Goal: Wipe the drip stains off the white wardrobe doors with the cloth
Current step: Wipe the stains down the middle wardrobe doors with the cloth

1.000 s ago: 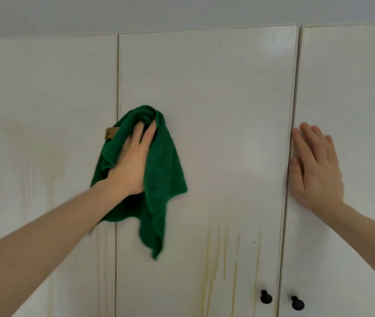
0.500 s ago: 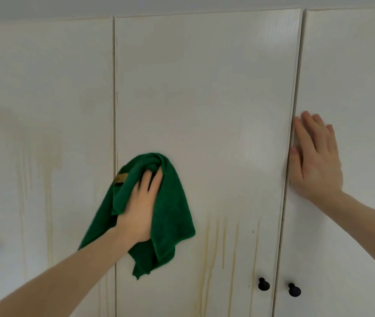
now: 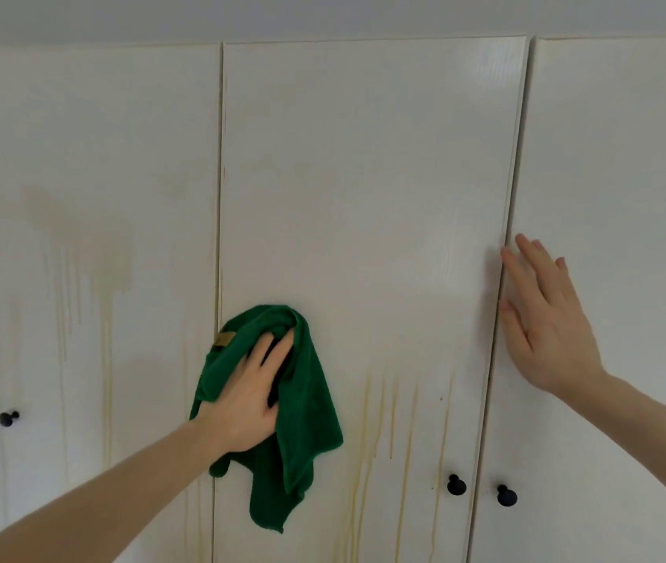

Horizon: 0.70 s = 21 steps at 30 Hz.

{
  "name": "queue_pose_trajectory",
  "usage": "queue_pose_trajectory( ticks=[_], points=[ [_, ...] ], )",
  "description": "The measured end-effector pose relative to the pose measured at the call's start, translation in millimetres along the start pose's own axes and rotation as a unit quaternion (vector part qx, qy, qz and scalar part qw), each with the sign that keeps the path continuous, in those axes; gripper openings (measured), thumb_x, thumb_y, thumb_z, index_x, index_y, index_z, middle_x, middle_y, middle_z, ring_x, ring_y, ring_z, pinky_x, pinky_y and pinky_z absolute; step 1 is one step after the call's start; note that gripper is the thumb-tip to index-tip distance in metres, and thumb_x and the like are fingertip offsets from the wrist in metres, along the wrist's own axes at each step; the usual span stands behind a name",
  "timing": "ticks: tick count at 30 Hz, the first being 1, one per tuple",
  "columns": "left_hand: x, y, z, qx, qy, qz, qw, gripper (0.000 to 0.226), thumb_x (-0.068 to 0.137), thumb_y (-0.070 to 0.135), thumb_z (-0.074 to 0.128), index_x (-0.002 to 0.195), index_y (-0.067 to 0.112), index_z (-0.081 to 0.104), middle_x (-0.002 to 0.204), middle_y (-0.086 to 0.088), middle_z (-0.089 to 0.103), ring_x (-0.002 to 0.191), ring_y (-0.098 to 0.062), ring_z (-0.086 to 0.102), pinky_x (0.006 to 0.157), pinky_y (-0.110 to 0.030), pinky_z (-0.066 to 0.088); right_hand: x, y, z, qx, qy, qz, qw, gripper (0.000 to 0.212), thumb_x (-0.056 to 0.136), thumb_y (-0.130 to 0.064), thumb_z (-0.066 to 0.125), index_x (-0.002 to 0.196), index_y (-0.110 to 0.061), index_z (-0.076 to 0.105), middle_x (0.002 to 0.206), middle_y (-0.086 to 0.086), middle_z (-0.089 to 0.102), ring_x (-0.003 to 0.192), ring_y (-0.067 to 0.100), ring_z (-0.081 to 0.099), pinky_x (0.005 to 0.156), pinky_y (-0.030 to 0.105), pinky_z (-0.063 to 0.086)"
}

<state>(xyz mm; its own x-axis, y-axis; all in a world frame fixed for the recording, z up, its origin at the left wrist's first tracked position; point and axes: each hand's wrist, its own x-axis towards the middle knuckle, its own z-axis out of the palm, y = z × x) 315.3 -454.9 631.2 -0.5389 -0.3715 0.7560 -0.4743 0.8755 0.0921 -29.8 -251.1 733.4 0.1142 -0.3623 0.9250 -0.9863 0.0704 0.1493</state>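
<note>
left hand (image 3: 248, 404) presses green cloth (image 3: 303, 420) flat on mid door (image 3: 364, 197) (fingers straight). right hand (image 3: 542, 319) open, flat on rh door (image 3: 628, 156), holds nothing.

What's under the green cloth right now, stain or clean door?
Cannot tell. The left hand presses the green cloth flat on the middle door, near its left edge, hiding that patch. Yellow drip streaks show uncovered just right of the cloth.
</note>
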Motion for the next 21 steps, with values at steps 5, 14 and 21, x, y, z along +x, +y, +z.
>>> queue_pose_trajectory(
  ticks=[5, 14, 21],
  points=[
    [58, 1, -44, 0.050, 0.085, -0.036, 0.994, 0.087, 0.091, 0.048, 0.057, 0.161, 0.021, 0.013, 0.149, -0.009, 0.032, 0.120, -0.033, 0.044, 0.105, -0.050, 0.039, -10, 2, -1, 0.001, -0.014, 0.022, 1.000, 0.063, 0.101, -0.015, 0.038, 0.162, -0.007, 0.023, 0.170, 0.010, 0.016, 0.159, 0.028, 0.013, 0.130, 0.041, 0.001],
    [76, 0, -31, 0.112, 0.044, -0.075, 0.990, 0.120, 0.071, 0.041, 0.084, 0.159, 0.007, 0.010, 0.149, -0.024, 0.028, 0.121, -0.044, 0.044, 0.103, -0.056, 0.042, -18, 8, 16, -0.010, -0.013, 0.052, 0.999, 0.062, 0.104, -0.019, 0.035, 0.162, -0.006, 0.020, 0.172, 0.010, 0.009, 0.160, 0.024, 0.001, 0.129, 0.047, 0.001],
    [43, 20, 28, 0.126, 0.029, -0.103, 0.986, 0.139, 0.056, 0.055, 0.089, 0.158, 0.018, 0.001, 0.150, -0.019, 0.026, 0.130, -0.046, 0.043, 0.101, -0.057, 0.047, -17, 6, 34, 0.001, 0.011, 0.064, 0.998, 0.066, 0.104, -0.022, 0.038, 0.162, -0.001, 0.013, 0.172, 0.012, 0.003, 0.160, 0.026, -0.004, 0.128, 0.047, -0.007]
  ],
)
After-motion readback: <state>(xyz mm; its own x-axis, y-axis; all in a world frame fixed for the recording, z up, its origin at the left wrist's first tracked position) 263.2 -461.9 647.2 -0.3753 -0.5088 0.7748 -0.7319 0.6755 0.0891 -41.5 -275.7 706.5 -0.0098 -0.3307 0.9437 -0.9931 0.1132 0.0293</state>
